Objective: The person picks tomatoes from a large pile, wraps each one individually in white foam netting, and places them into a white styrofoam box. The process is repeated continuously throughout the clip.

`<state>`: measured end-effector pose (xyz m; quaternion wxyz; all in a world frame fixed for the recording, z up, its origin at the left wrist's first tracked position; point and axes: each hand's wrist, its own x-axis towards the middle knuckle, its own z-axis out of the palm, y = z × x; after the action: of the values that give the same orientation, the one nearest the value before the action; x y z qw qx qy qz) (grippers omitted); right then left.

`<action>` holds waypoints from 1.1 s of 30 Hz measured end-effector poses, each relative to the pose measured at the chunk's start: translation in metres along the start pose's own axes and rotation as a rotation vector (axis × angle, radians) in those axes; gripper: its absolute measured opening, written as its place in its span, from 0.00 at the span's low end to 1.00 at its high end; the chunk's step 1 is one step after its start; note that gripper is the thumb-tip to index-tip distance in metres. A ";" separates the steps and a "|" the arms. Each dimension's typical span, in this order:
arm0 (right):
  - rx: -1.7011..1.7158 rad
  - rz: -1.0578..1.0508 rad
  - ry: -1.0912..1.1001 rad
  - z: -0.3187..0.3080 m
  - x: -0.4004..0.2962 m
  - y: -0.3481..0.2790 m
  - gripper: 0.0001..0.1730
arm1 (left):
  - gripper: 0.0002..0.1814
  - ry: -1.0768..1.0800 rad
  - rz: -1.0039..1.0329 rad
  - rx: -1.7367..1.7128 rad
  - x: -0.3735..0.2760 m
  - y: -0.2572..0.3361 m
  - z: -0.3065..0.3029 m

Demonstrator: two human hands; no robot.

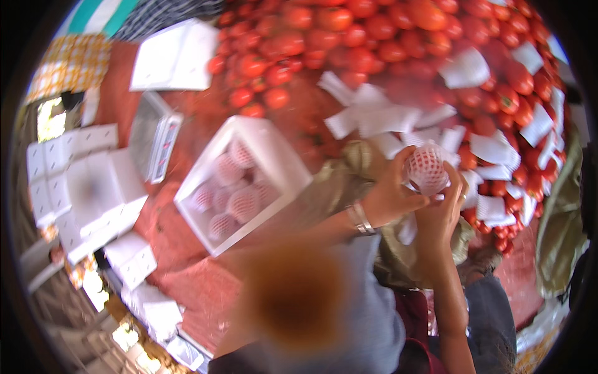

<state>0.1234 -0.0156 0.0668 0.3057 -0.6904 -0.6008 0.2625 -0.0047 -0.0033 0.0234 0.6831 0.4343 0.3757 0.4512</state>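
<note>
In front of me, a tomato in a white foam net sleeve (427, 169) is held up between my two hands. My left hand (392, 194), with metal bangles at the wrist, grips it from the left with thumb and fingers. From below and the right, my right hand (441, 205) closes on the same tomato. To the left stands a white foam box (292, 170) whose inside holds several net-wrapped tomatoes (244, 204). Flattened white foam sleeves (387, 117) lie scattered just beyond my hands.
A large heap of loose tomatoes (327, 37) spreads across the far side and right. At left are a digital weighing scale (156, 135), a white foam piece (175, 58) and stacked white boxes (100, 187). Red sheeting (159, 219) covers the ground.
</note>
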 end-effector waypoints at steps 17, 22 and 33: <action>0.479 0.284 -0.260 -0.022 -0.039 0.034 0.35 | 0.32 1.034 -0.064 1.387 -0.259 0.036 -0.286; 0.419 0.251 -0.241 -0.036 -0.025 0.038 0.27 | 0.21 0.622 0.215 1.129 -0.094 0.069 -0.112; 0.209 0.239 -0.277 -0.048 0.002 0.028 0.19 | 0.14 0.229 0.343 1.280 0.088 -0.023 -0.072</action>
<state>0.1774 -0.0214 0.0786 0.2569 -0.6787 -0.5203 0.4502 -0.0357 0.0933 -0.0332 0.1654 0.7566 0.5649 0.2847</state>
